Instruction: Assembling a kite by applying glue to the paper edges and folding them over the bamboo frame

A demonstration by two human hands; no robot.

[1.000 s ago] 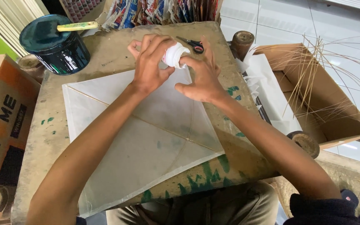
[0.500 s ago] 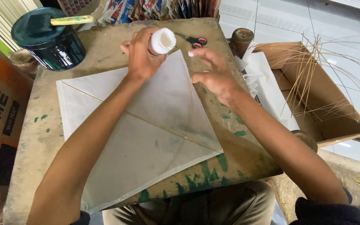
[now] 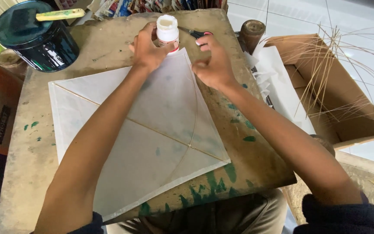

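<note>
- Our left hand (image 3: 149,48) grips the white glue bottle (image 3: 167,31) upright at the far corner of the paper kite (image 3: 152,130).
- Our right hand (image 3: 213,65), loosely curled and empty, hovers just right of the bottle; we judge it must pinch that corner precisely.

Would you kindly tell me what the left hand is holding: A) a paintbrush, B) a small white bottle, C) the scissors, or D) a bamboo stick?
B: the left hand is wrapped around the white bottle, standing at the top corner of the kite, while the scissors lie untouched behind it.
</note>
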